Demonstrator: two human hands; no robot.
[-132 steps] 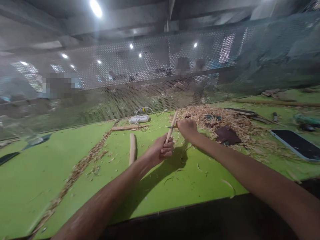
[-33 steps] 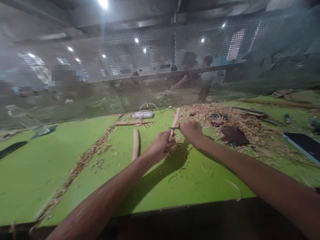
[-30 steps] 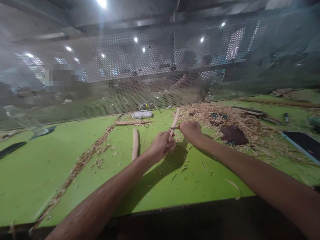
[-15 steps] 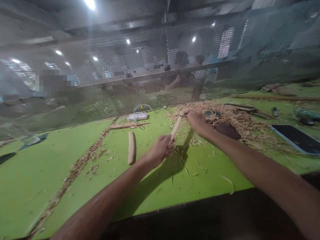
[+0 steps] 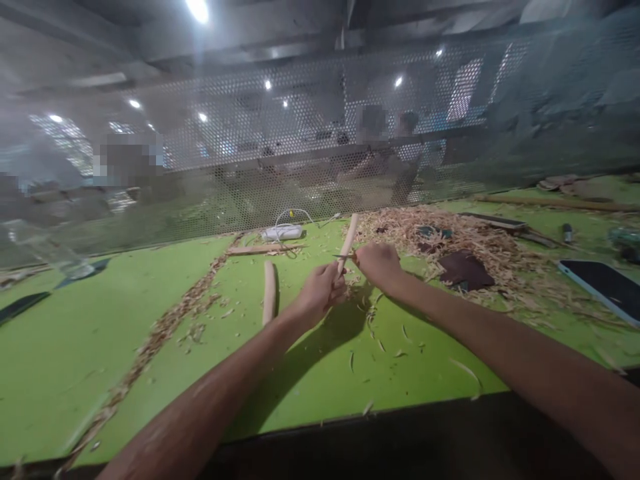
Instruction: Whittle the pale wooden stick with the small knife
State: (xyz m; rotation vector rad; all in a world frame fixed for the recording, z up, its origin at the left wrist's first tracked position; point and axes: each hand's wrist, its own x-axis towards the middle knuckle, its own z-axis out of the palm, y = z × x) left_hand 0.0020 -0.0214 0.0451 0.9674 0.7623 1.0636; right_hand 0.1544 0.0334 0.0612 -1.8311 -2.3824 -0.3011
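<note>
My left hand (image 5: 323, 290) is closed around the lower end of a pale wooden stick (image 5: 351, 236), which points up and away from me. My right hand (image 5: 379, 265) grips a small knife (image 5: 344, 256); its thin blade lies across the stick just above my left fingers. The knife's handle is mostly hidden in my fist. A second, slightly curved wooden piece (image 5: 269, 291) lies on the green table (image 5: 200, 387) left of my left hand. Beyond my right hand spreads a heap of wood shavings (image 5: 505, 257), with a dark brown cloth-like piece (image 5: 466, 270) on it.
A phone (image 5: 605, 287) lies at the right. Near the mesh screen (image 5: 310, 180) are a white power strip (image 5: 283, 232) with a cable and a flat wooden strip (image 5: 260, 249). A clear cup (image 5: 77, 267) is at the left. People show dimly behind the mesh.
My right hand and the knife have moved down the stick toward my left hand, from its far end. The view has shifted slightly, so the surroundings appear further right.
</note>
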